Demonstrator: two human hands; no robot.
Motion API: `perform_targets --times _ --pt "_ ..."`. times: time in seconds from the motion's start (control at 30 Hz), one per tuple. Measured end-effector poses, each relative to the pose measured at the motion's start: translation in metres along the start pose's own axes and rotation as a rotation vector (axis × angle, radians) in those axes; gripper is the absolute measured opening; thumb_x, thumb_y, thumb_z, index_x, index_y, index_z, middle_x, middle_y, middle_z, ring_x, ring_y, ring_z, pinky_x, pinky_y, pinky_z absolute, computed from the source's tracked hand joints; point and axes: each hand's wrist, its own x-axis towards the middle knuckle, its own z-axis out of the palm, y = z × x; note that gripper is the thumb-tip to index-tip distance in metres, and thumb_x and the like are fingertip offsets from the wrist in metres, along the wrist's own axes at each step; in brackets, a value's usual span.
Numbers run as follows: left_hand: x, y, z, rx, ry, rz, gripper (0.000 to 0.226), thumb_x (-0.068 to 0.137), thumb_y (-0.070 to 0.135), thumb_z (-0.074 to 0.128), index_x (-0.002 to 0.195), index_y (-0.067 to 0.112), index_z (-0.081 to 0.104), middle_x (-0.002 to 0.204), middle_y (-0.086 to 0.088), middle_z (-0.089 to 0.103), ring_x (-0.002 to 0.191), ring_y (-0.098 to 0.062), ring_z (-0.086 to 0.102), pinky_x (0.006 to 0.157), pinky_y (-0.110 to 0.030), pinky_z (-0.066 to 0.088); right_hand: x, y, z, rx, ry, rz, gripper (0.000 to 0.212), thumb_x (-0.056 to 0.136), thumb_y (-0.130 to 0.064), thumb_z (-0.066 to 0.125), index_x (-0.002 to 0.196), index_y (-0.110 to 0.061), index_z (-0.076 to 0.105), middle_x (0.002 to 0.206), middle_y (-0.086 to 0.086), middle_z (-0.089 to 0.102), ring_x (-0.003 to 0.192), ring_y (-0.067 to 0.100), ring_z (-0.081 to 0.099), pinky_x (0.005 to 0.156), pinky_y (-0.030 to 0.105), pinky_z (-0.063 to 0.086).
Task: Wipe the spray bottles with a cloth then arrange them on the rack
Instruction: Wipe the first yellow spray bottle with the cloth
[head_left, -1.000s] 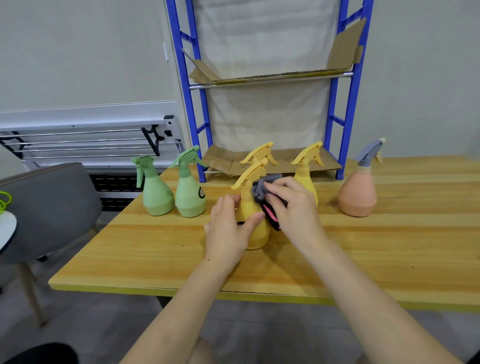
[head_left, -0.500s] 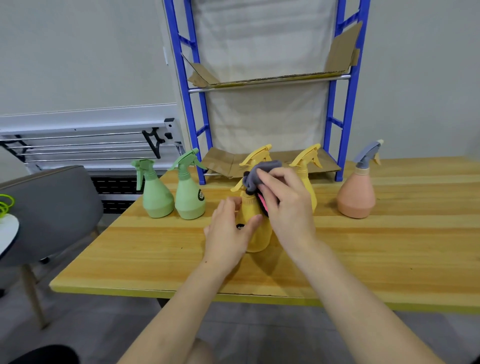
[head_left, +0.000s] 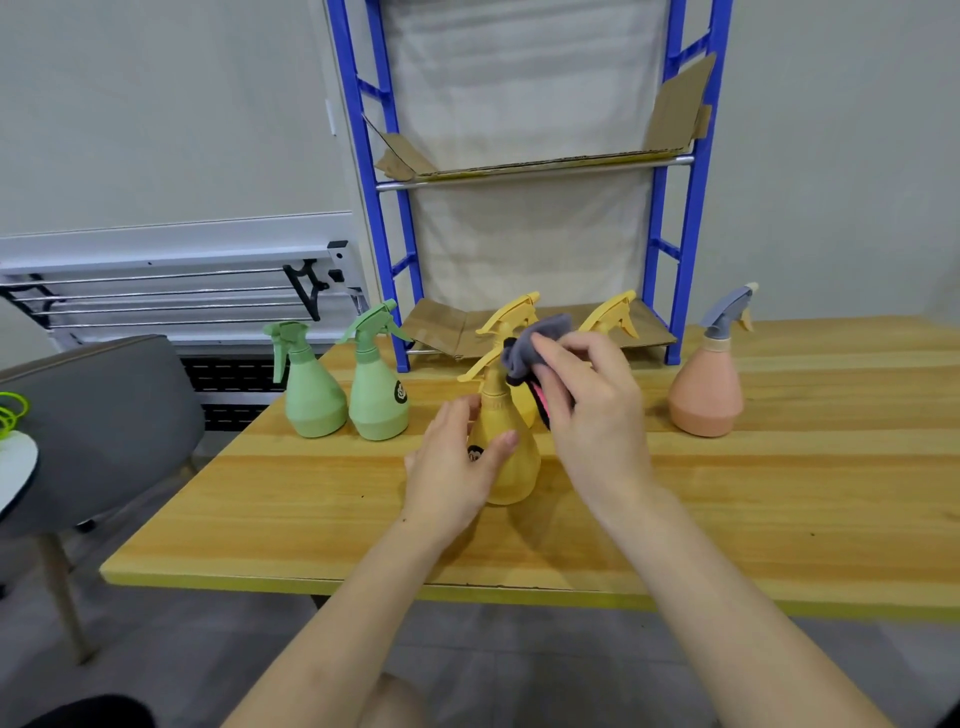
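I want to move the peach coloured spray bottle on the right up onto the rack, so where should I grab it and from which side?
Probably the narrow neck of the peach bottle, just under its grey trigger head. The body flares into a wide cone, harder to wrap. Come from the near side: the bottle stands upright on the table, with nothing close around it.

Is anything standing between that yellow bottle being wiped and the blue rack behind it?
Yes. Two more yellow bottles stand right behind the held yellow bottle, in front of the rack's bottom shelf; it must be lifted over or around them.
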Motion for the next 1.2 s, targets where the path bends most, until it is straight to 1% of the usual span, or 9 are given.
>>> perform_targets --times 0.37,0.5,0.67,0.73,0.83,0.93,1.0,1.07,1.2 --pt "0.001 -0.003 -0.005 -0.007 -0.043 0.042 0.062 0.097 0.057 0.056 0.151 0.029 0.043 0.143 0.013 0.054 0.13 -0.011 0.052 0.108 -0.057 0.041 -0.049 0.02 0.005 -0.027 -0.144 0.188 0.027 0.095 -0.001 0.071 0.121 -0.006 0.076 0.107 0.004 0.066 0.097 0.021 0.064 0.086 0.042 0.058" --pt "-0.001 -0.008 -0.005 -0.126 -0.056 0.019 0.07 0.086 0.073 0.051 0.146 0.041 0.038 0.141 0.021 0.055 0.132 -0.007 0.053 0.112 -0.056 0.04 -0.037 0.013 -0.009 0.043 -0.066 0.271 0.026 0.097 -0.002 0.069 0.121 -0.01 0.076 0.108 0.0 0.065 0.098 0.013 0.063 0.089 0.027 0.054" --pt "0.003 -0.017 -0.004 -0.221 -0.066 -0.002 0.064 0.082 0.075 0.054 0.134 0.042 0.037 0.138 0.019 0.057 0.13 -0.007 0.055 0.113 -0.054 0.042 -0.023 0.011 -0.02 0.033 -0.115 0.209 0.024 0.096 -0.001 0.069 0.116 -0.011 0.078 0.104 0.001 0.065 0.095 0.013 0.062 0.086 0.021 0.049" --pt "0.004 -0.017 -0.005 -0.214 -0.086 0.017 0.061 0.085 0.07 0.055 0.136 0.041 0.036 0.139 0.017 0.056 0.132 -0.008 0.053 0.114 -0.054 0.041 -0.027 0.014 -0.026 0.024 -0.129 0.232 0.025 0.096 -0.001 0.069 0.117 -0.01 0.077 0.106 0.0 0.066 0.095 0.01 0.061 0.086 0.019 0.049" --pt "0.006 -0.019 -0.007 -0.255 -0.122 0.024 0.053 0.096 0.049 0.062 0.141 0.032 0.039 0.142 0.014 0.055 0.134 -0.008 0.051 0.115 -0.05 0.043 -0.03 0.019 -0.034 0.035 -0.093 0.3 0.027 0.096 0.0 0.068 0.119 -0.01 0.077 0.108 0.001 0.066 0.096 0.011 0.062 0.086 0.02 0.051" --pt "0.009 -0.023 -0.011 -0.306 -0.182 0.015 0.049 0.102 0.034 0.06 0.146 0.027 0.039 0.143 0.015 0.052 0.138 -0.005 0.047 0.119 -0.048 0.039 -0.025 0.019 -0.036 0.078 -0.07 0.38 0.027 0.097 -0.003 0.067 0.12 -0.014 0.077 0.111 0.0 0.067 0.099 0.005 0.06 0.087 0.006 0.044" --pt "0.01 -0.027 -0.011 -0.277 -0.185 0.018 0.05 0.103 0.037 0.056 0.15 0.03 0.039 0.144 0.02 0.051 0.141 -0.004 0.043 0.122 -0.052 0.034 -0.021 0.015 -0.035 0.114 -0.079 0.404 0.027 0.098 -0.005 0.067 0.12 -0.016 0.077 0.111 -0.003 0.067 0.096 -0.002 0.058 0.087 0.001 0.04" --pt "0.009 -0.026 -0.008 -0.293 -0.166 -0.002 0.057 0.1 0.045 0.057 0.152 0.031 0.039 0.148 0.016 0.049 0.141 -0.007 0.044 0.12 -0.051 0.037 -0.02 0.011 -0.031 0.155 -0.108 0.412 0.027 0.099 -0.006 0.066 0.121 -0.019 0.076 0.112 -0.006 0.067 0.102 -0.005 0.06 0.087 0.002 0.04" --pt "0.001 -0.01 0.006 -0.221 -0.03 -0.048 0.098 0.072 0.082 0.061 0.153 0.034 0.033 0.141 0.01 0.037 0.137 -0.013 0.039 0.116 -0.042 0.039 -0.022 0.008 -0.024 0.199 -0.129 0.415 0.027 0.1 -0.008 0.066 0.121 -0.021 0.077 0.112 -0.008 0.068 0.107 -0.001 0.061 0.088 0.007 0.045"
